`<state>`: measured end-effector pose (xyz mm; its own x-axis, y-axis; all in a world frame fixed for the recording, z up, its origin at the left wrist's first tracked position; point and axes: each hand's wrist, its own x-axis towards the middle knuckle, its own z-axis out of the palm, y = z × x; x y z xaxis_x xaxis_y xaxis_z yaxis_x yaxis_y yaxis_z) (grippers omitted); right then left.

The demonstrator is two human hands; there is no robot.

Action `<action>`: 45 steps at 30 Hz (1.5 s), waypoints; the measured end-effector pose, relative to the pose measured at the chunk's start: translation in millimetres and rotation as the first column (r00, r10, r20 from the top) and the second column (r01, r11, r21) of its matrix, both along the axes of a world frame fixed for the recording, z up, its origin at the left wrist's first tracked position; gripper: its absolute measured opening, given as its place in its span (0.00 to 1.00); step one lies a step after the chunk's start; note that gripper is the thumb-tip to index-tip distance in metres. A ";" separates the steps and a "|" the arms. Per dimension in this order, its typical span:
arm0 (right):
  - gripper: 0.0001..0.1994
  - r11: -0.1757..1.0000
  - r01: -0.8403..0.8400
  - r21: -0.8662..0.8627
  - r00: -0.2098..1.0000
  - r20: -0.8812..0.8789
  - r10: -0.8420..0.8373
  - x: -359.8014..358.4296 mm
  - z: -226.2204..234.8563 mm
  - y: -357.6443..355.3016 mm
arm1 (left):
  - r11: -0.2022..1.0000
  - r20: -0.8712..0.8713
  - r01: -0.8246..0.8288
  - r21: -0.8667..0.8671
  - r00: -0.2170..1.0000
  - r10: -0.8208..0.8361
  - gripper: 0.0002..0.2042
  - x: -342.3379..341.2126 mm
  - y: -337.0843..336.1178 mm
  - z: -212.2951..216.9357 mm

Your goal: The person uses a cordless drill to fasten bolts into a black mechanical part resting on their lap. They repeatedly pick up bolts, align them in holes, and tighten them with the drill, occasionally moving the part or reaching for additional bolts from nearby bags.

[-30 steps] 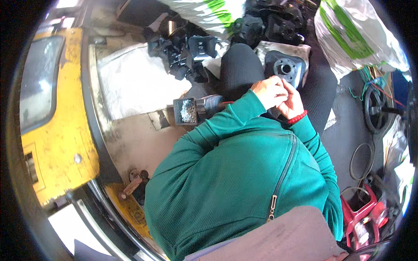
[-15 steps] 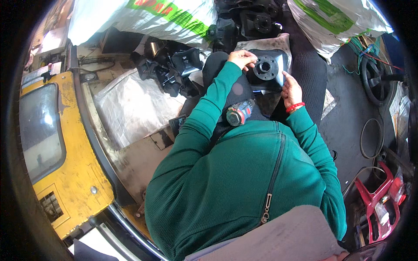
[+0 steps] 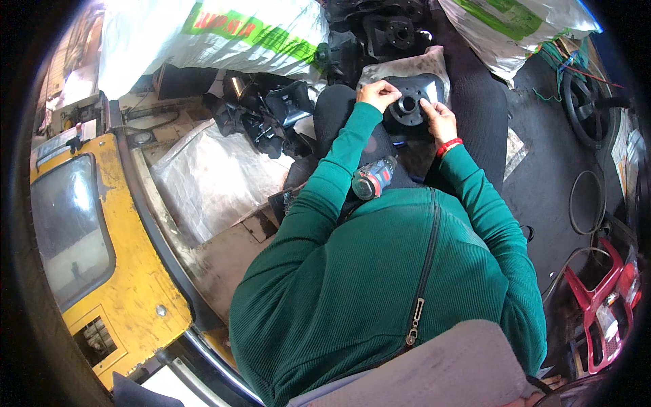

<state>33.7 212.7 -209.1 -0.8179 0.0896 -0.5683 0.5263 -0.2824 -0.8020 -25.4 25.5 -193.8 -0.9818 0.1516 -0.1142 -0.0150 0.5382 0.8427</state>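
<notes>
A black plastic part with a round central hole (image 3: 411, 102) rests on my lap, far from me in the head view. My left hand (image 3: 378, 93) grips its left edge with pinched fingers. Against the right of the hole presses my right hand (image 3: 437, 117), which wears a red wrist band. A cordless power tool with a blue and red body (image 3: 373, 178) lies on my lap between my green sleeves, untouched by either hand.
More black plastic parts (image 3: 271, 115) lie heaped to the left and a further pile (image 3: 390, 27) beyond my knees. White sacks (image 3: 203, 34) stand behind. A yellow panel (image 3: 88, 251) is at left; a steering wheel (image 3: 586, 102), cables and a red part (image 3: 603, 305) at right.
The view has swung so the lap sits nearer the middle. Both hands have shifted on the black part, which now lies flatter on my lap. The power tool stays between my arms.
</notes>
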 end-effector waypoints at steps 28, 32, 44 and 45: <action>0.14 1.000 -0.015 -0.023 0.997 -0.074 0.013 -8.7 4.3 -10.0 | 0.664 0.752 -0.526 0.532 0.654 -0.084 0.10 -5.2 -27.3 -1.1; 0.14 1.000 -0.024 0.005 0.995 -0.096 0.024 -10.0 0.7 -12.1 | 0.655 0.760 -0.534 0.534 0.643 -0.095 0.09 -6.9 -28.6 -2.6; 0.13 0.999 -0.039 0.026 0.994 -0.104 0.041 -12.3 -8.9 -10.1 | 0.609 0.756 -0.569 0.552 0.650 -0.078 0.10 -9.0 -27.9 -15.9; 0.13 0.999 -0.035 0.024 0.994 -0.106 0.038 -12.7 -13.4 -10.0 | 0.612 0.753 -0.567 0.552 0.653 -0.075 0.10 -8.9 -26.4 -14.0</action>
